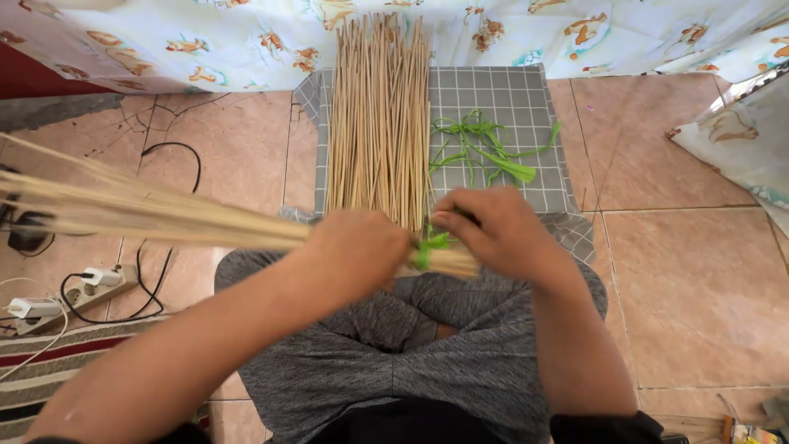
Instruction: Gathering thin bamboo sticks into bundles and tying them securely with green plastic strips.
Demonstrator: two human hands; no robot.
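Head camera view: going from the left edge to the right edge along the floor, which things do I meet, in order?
White power strip → black cable → pile of thin sticks on the grey checked cloth → loose green strips → bare tiled floor.

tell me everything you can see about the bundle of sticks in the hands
The bundle of thin pale tan sticks looks like split bamboo or reed. It lies nearly level across the lap, fanning out to the left. The left hand grips it near one end; the right hand touches the green strip wrapped round it there.
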